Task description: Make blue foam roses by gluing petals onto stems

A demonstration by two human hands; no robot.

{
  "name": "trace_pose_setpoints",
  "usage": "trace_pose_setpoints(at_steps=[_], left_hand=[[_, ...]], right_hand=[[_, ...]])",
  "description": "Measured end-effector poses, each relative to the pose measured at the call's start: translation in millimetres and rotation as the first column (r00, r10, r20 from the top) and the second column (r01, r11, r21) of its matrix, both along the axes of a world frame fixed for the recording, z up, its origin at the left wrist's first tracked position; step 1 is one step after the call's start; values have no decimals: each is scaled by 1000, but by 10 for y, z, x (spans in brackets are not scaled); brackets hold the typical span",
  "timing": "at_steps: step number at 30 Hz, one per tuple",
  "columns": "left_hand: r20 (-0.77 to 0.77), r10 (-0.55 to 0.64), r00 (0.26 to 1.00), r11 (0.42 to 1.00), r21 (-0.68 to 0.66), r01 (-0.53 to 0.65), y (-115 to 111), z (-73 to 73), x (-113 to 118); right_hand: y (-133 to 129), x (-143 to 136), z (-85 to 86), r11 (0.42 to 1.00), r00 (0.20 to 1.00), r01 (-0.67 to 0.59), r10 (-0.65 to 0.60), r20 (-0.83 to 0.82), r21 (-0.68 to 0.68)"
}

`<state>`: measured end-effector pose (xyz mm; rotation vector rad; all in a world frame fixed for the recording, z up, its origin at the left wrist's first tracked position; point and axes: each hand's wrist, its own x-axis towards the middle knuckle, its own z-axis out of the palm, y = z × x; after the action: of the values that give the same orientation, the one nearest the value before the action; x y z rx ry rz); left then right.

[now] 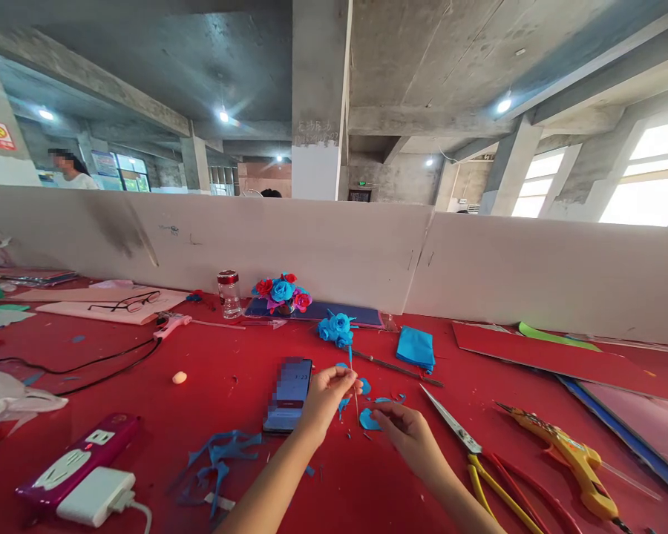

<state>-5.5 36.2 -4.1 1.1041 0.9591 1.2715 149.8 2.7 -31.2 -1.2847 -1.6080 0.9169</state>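
Observation:
Between thumb and fingers, my left hand (334, 389) pinches a thin stick (357, 411) whose upper tip (350, 354) is blue. My right hand (406, 429) is just to its right, thumb and forefinger closed close to the stick's lower part; whatever they hold is too small to make out. Under the hands lie blue petal-shaped pieces (369, 420) and small scraps. Just beyond stands a cluster of blue flowers (337, 328). A phone (287, 400) lies left of my left hand, partly covered by it.
Scissors (462, 430) and a yellow glue gun (568, 452) lie at right. Folded blue material (416, 347) and a metal rod (395, 366) sit beyond the hands. A flower arrangement (283, 291), glass jar (230, 295), pink glue gun (172, 325) and purple power strip (83, 460) are leftward. A white partition (312, 245) closes the back.

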Motion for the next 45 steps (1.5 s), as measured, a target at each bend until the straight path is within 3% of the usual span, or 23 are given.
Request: trace_pose_setpoints(at_steps=[6,11,13,16,19,23,25,28,37,39,41,43,45], left_hand=[[-29,-149,988,986,77,151,-97,35,51],[-109,-156,982,982,91,166,-87,3,55],[-139,-99,985,987,115,116,-38,-47,50],[-231,134,964,972,222,-82,73,-145,-5],[-522,331,786,923,352,-156,164,-230,-113],[-835,374,404,899,433,63,154,-288,-198],[-889,365,277,895,417,159,108,-301,-182],[-922,330,200,899,372,232,45,-315,-119],[-943,316,100,905,331,268,23,-292,-73],[-944,313,107,907,330,262,25,-281,-76],[-924,322,206,890,369,267,7,-251,-64],[-850,308,428,847,450,285,-37,-195,-28],[-705,209,678,810,513,284,-96,-126,29]], right_hand=[[-67,-61,24,995,997,-78,76,-24,-69],[-96,-74,65,991,991,-117,112,-70,-64],[-96,-80,97,993,992,-101,96,-78,-56],[-81,-77,145,996,991,-60,52,-121,-62],[-57,-53,166,998,989,-13,3,-148,-67],[-38,-22,162,997,986,33,-43,-160,-66],[-38,-17,160,996,984,39,-51,-169,-75],[-40,-22,154,996,984,33,-48,-170,-88],[-49,-39,140,995,986,29,-45,-158,-99],[-47,-40,129,997,985,19,-33,-170,-79],[-41,-40,110,998,985,4,-14,-171,-60],[-35,-36,91,999,987,-15,10,-163,-30],[-32,-32,79,1000,990,-24,25,-136,9]])
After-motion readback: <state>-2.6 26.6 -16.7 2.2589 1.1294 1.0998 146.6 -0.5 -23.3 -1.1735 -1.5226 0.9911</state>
